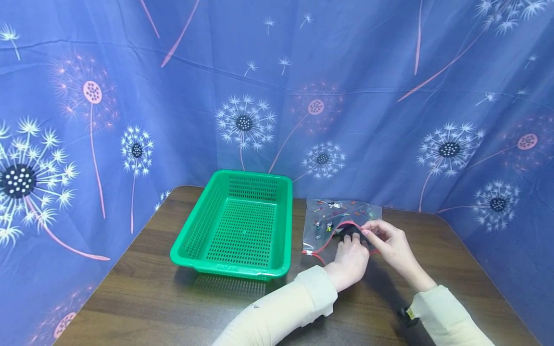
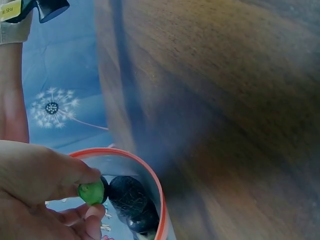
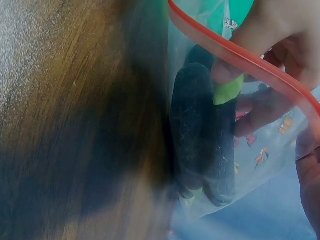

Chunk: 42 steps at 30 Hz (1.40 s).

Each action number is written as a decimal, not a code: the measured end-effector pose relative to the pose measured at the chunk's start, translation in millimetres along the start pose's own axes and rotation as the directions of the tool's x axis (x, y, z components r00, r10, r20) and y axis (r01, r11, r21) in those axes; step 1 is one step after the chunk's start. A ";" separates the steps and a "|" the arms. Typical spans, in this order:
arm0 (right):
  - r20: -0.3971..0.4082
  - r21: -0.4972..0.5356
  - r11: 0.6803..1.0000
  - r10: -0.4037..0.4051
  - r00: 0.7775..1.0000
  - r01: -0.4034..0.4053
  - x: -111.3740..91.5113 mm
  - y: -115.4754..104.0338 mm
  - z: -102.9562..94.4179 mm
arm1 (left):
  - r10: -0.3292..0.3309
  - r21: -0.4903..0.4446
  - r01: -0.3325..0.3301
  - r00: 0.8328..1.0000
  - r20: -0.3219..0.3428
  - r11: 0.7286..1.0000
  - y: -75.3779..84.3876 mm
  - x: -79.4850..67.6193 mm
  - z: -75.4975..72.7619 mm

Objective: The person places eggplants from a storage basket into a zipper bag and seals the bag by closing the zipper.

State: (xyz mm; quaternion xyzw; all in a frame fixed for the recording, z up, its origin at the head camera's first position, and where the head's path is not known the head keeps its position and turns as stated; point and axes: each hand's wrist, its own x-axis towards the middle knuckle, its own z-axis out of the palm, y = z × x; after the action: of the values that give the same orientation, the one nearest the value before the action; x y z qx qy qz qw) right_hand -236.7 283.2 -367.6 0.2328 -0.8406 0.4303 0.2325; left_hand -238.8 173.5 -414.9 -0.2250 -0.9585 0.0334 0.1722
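A clear zip bag (image 1: pixel 322 223) with cartoon prints and a red zip edge lies at the back of the table, its mouth bulging open. My left hand (image 1: pixel 351 259) reaches inside the mouth. Between thumb and fingers it pinches the green cap (image 2: pixel 91 192) of a long dark eggplant (image 3: pixel 225 150). Another dark eggplant (image 3: pixel 192 115) lies alongside within the bag, with more dark shapes partly hidden. At the right side of the mouth, my right hand (image 1: pixel 391 245) pinches the red edge between thumb and fingers. A white slider (image 1: pixel 308 252) sits at the bag's left corner.
Left of the bag stands a green perforated plastic basket (image 1: pixel 231 270) on the brown wooden table (image 1: pixel 143 293). A blue dandelion-print cloth (image 1: pixel 186 105) hangs behind and around the table. A black wrist-worn device (image 1: pixel 407 317) is strapped at the right sleeve.
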 end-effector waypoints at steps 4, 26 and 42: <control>0.002 0.009 1.000 0.006 1.000 -0.006 -1.0 0.1 -0.1 | 0.012 0.005 -0.012 0.999 -0.034 1.000 1.0 0.2 2.9; 0.009 -0.047 0.999 0.021 1.000 -0.020 -3.0 -0.8 -5.4 | 0.109 -0.112 -0.106 0.994 0.023 0.988 -24.5 -29.6 -27.6; -0.010 -0.039 0.998 0.047 0.999 -0.048 -4.0 -0.4 -11.2 | 0.134 -0.090 -0.143 0.986 -0.095 0.986 -70.0 -57.9 -50.6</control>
State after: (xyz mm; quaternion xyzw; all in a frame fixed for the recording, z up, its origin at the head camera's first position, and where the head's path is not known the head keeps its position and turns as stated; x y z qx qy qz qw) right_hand -231.2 293.0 -363.9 0.2060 -0.8532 0.4200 0.2307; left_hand -202.1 84.5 -375.8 -0.3003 -0.9324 -0.0110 0.2009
